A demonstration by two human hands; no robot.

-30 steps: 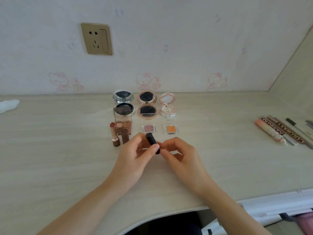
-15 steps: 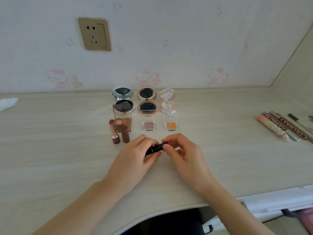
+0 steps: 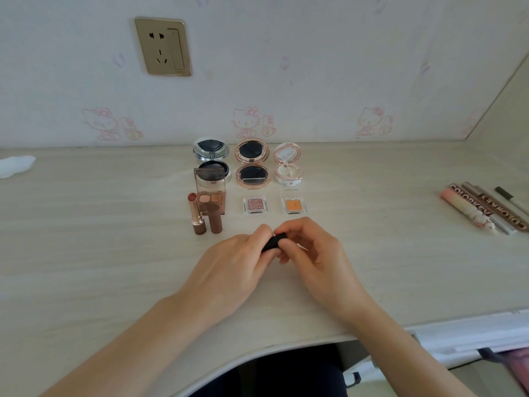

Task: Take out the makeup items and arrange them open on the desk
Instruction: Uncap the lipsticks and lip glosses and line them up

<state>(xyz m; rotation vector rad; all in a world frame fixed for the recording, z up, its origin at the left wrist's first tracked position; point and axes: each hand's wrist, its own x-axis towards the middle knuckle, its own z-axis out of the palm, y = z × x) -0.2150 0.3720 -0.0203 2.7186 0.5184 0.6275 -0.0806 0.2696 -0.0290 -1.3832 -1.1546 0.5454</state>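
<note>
A small black lipstick tube [image 3: 272,242] lies sideways between both hands, just above the desk [image 3: 86,253]. My left hand [image 3: 229,267] grips its left end and my right hand [image 3: 312,253] pinches its right end; most of the tube is hidden by fingers. Behind them stand an open brown lipstick [image 3: 195,214] with its cap [image 3: 215,222] beside it, an open eyeshadow palette [image 3: 211,193], three open round compacts [image 3: 252,167], and two small square eyeshadow pans [image 3: 255,204] [image 3: 293,205].
Several lip gloss tubes and pens [image 3: 483,209] lie at the far right. A white tissue [image 3: 14,166] sits at the far left edge. A wall socket [image 3: 163,47] is on the wall. The desk's curved front edge runs below my forearms.
The black tube went from upright and tilted to lying sideways between my fingers. Both hands have closed in around it, hiding more of it.
</note>
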